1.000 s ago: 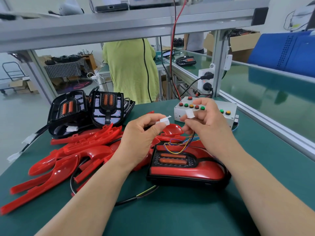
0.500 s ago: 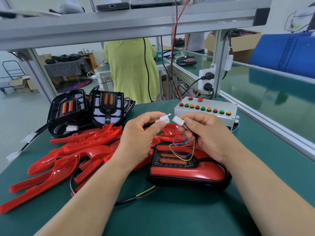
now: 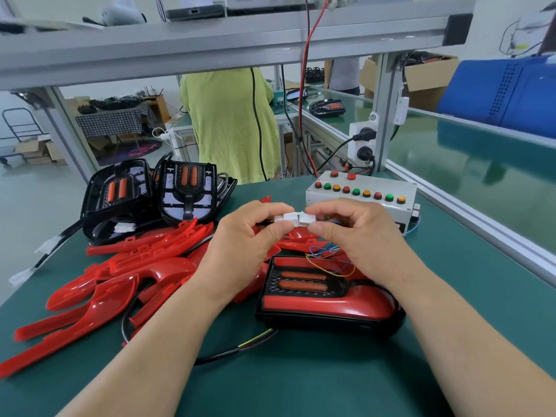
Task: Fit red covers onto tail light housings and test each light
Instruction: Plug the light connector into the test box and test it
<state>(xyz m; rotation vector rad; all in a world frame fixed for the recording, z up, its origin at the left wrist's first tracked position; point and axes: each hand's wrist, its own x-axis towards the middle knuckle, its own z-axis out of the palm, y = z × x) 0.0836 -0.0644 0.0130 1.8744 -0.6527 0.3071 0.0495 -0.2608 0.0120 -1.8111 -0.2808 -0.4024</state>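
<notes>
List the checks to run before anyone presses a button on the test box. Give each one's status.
1. Left hand pinches one white connector: ok.
2. Right hand pinches the other white connector: ok.
3. The two connectors meet end to end: ok. Fully latched: cannot tell.
4. Red cover sits on the tail light housing: ok. Clipped all round: cannot tell.
5. Coloured wires loop loose over the cover, not trapped: ok.
6. Test box has power: cannot tell, though two plugs sit in the white socket behind it.
</notes>
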